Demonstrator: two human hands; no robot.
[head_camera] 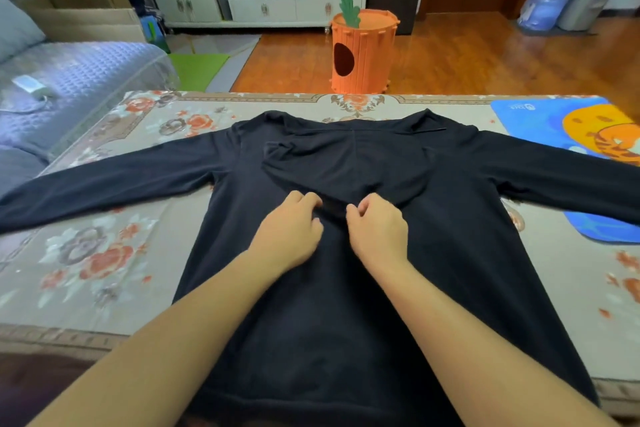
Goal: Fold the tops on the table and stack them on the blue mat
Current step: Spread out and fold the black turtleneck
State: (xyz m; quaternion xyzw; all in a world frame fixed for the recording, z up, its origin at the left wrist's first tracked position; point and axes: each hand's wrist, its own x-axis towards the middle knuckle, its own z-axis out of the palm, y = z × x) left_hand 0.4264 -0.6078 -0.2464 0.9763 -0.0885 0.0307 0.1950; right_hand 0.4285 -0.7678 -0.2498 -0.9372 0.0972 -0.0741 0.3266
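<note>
A black long-sleeved top (433, 253) lies spread flat on the table (104, 253), both sleeves stretched out sideways. Its hood is folded down over the chest. My left hand (289, 230) and my right hand (377, 230) sit side by side at the hood's lower tip, fingers curled and pinching the fabric there. The blue mat (530, 118), printed with an orange tiger, lies at the table's far right; the right sleeve crosses over it.
A floral cloth covers the table. A sofa (69, 80) with a blue-grey cover stands at the left. Beyond the far edge, an orange carrot-shaped bin (363, 52) sits on the wooden floor, with a white cabinet (256, 0) behind.
</note>
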